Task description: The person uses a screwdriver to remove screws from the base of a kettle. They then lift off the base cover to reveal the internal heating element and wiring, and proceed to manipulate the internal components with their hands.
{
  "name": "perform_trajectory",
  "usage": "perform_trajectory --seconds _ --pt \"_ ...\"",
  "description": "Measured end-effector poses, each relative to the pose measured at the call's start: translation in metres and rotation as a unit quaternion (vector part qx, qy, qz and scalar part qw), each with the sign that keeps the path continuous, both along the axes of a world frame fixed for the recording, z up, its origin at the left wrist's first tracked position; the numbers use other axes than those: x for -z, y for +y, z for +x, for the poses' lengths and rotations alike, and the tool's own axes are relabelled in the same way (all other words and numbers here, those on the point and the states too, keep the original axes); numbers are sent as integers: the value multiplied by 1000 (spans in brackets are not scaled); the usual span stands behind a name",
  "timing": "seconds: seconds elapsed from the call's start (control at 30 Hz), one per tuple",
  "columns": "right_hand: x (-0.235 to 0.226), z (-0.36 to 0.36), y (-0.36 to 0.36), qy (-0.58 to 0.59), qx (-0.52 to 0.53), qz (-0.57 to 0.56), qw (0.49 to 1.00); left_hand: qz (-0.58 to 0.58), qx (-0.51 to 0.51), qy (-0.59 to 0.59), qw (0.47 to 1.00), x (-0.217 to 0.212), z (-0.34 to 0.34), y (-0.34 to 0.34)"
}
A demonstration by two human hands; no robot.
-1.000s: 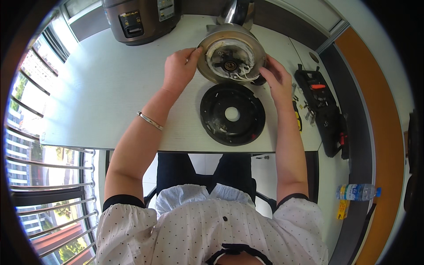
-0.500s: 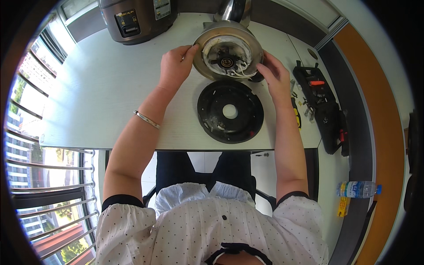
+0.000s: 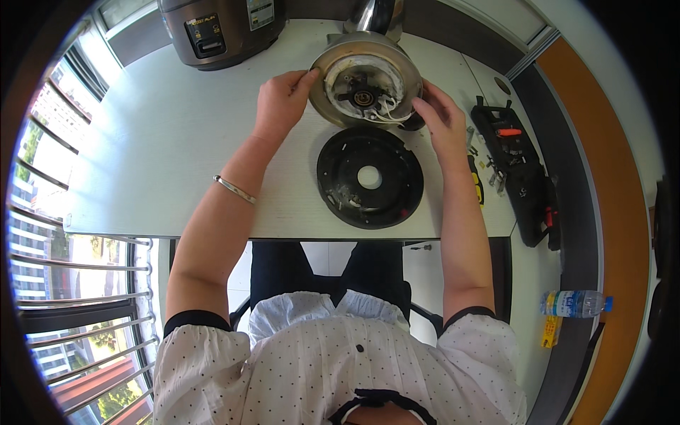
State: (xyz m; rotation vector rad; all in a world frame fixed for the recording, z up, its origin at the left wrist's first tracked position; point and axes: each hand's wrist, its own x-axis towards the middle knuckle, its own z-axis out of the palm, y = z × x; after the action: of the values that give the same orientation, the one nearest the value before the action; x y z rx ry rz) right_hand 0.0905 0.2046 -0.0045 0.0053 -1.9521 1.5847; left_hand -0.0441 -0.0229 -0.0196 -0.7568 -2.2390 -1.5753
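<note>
A metal electric kettle lies tipped with its opened underside facing me. Inside show a black round connector, white wires and a whitish ring. My left hand pinches the kettle's left rim between thumb and fingers. On the right side my right hand grips the rim, its thumb in front and its fingertips partly hidden behind. Just below the kettle, a black round base cover with a hole in its middle lies flat on the white table, touched by neither hand.
A brown rice cooker stands at the back left, and a shiny metal vessel behind the kettle. To the right are an open black tool case, a yellow-and-black tool and small loose parts. A water bottle lies lower right.
The kettle has tilted very slightly between my hands. Both hands keep their grip, and the black cover lies where it was.
</note>
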Motion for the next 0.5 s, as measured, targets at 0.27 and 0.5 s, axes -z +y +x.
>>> perform_trajectory --seconds 0.27,0.5 --pt "-3 1 -5 -7 22 14 1000 -102 66 -161 980 -15 -6 -13" --pt "-6 3 -10 -7 36 29 999 -45 127 -281 950 -23 -1 -16"
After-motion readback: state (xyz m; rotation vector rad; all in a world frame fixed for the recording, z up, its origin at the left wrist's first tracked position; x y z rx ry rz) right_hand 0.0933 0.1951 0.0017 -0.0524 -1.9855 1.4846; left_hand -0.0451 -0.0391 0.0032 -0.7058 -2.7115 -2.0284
